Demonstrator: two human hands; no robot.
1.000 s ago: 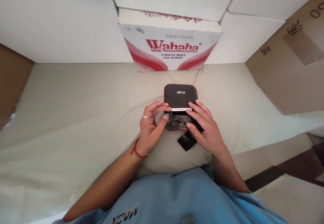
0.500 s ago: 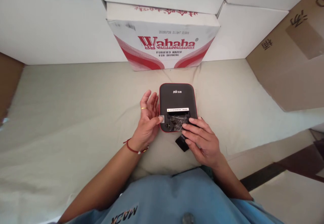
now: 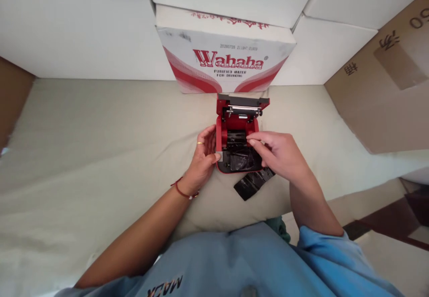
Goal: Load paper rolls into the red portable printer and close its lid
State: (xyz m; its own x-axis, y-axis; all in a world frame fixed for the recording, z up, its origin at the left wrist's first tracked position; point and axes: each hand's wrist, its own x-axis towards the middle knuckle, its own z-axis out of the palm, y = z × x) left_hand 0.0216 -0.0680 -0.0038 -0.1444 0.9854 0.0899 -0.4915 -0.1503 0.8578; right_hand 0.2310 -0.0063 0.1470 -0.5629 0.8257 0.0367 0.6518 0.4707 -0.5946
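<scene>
The red-and-black hinged plastic lid (image 3: 243, 100) of the boxy black-and-red plastic device (image 3: 219, 138), centre of the frame, was down half a second ago and now stands raised, baring a glossy black roll (image 3: 236, 138); the inside looks reachable. The left hand (image 3: 203, 154) grips the device's left side. The right hand (image 3: 278, 151), wrist bent, pinches narrowly at the roll's right end; whether it holds anything, I cannot tell.

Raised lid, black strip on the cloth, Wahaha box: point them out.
Raised lid (image 3: 243, 100): head view, dark outer edge.
Black strip (image 3: 253, 184): head view, middle of its surface.
Wahaha box (image 3: 229, 60): head view, front's red lettering.
</scene>
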